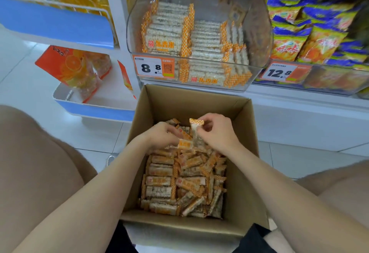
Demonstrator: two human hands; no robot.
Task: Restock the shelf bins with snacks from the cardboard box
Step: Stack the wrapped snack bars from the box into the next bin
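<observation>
Head view: one open cardboard box (179,103) on the floor between the knees, directly below the shelf, holding a loose pile of orange-wrapped rice bars (179,183), too many to count. Both hands are inside the box at the far end. Left hand (161,137) has its fingers curled on one flat bar (184,144). Right hand (216,133) pinches one upright bar (196,131). Two clear shelf bins: the near bin (257,23) holds the same bars in two stacked rows, tag 8.8 (153,67). The right bin (329,85) holds blue-yellow bags (319,33), tag 12.8 (279,72).
</observation>
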